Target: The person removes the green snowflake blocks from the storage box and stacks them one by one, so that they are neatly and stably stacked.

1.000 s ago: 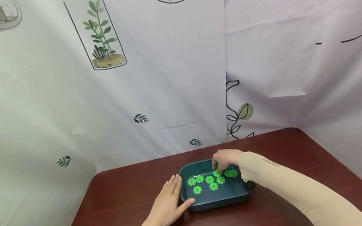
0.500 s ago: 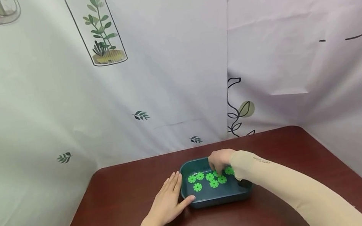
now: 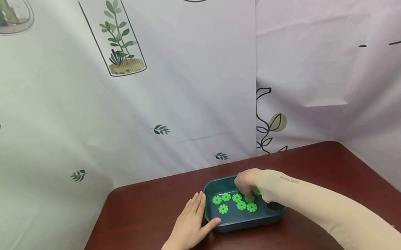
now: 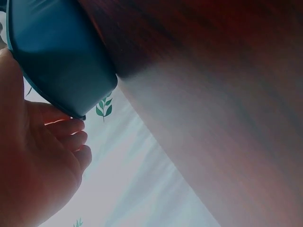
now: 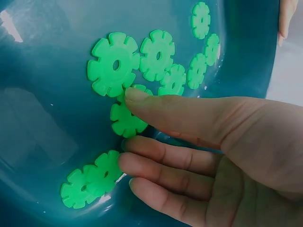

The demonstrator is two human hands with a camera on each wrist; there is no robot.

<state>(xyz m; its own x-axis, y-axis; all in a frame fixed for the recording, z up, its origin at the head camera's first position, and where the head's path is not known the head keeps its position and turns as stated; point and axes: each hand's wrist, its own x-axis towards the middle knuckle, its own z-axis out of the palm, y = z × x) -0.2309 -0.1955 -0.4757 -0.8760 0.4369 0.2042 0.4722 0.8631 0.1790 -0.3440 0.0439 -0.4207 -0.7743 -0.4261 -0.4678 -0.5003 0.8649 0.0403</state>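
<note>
A dark teal tray holds several green flower-shaped notched discs. My left hand rests against the tray's left side, its fingers straight and its thumb at the front left corner. Inside the tray, my right hand reaches down among the discs. The right wrist view shows the thumb touching a green disc, with the index fingertip near its lower edge. Another disc lies just above the thumb tip. Two overlapping discs lie beside the other fingertips.
The tray stands on a reddish-brown table near its far edge. White printed cloth hangs behind and on both sides. A dark object shows under the right wrist.
My right hand has shifted slightly left and lower in the tray. The discs near its fingertips have slid a little toward the front. The left hand has stayed in place.
</note>
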